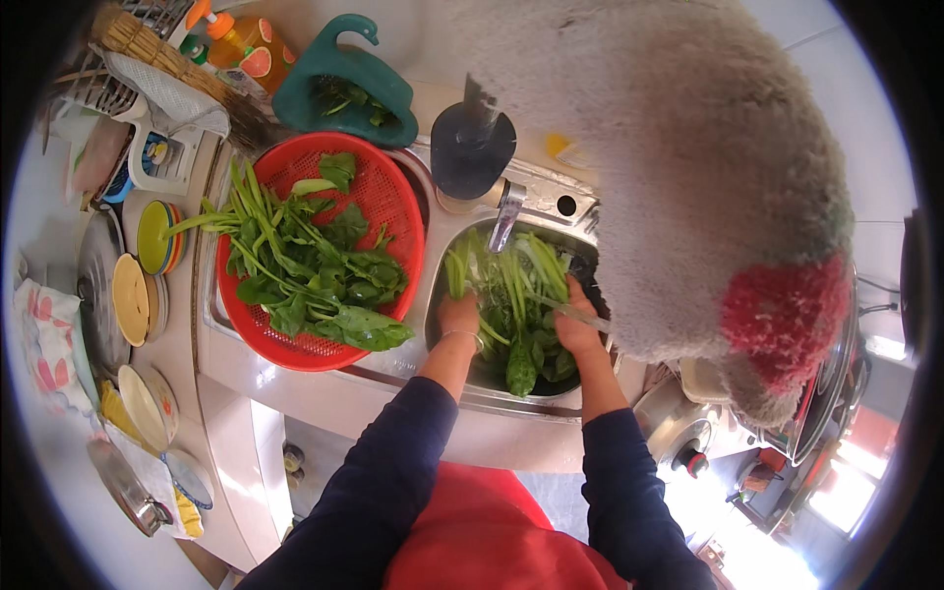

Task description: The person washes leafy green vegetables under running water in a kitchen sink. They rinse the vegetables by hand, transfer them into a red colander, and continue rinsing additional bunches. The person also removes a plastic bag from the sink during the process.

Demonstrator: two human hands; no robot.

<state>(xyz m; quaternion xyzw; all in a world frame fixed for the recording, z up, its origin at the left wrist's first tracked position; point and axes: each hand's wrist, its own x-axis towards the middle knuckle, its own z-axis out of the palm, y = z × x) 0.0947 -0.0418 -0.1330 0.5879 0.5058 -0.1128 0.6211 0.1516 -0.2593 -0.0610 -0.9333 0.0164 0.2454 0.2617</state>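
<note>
Both my hands are down in a stainless steel sink basin (435,324), among leafy greens (520,317) with long pale stems. My left hand (459,316), with a thin bracelet at its wrist, grips stems at the basin's left side. On the right, my right hand (579,324) holds the bunch with its thumb upward; its other fingers are hidden by leaves. A chrome tap (507,215) points into the basin, and water splashes over the stems beneath it. More greens (317,258) are heaped in a red plastic colander (391,184) left of the basin, some stems overhanging its rim.
Grey fuzzy fabric (664,147) with a red patch hangs close to the camera, covering the sink's right side. A green swan-shaped strainer (295,103) holds leaf scraps behind the colander. An orange pump bottle (254,51), a straw brush (162,51) and bowls (153,237) stand at left.
</note>
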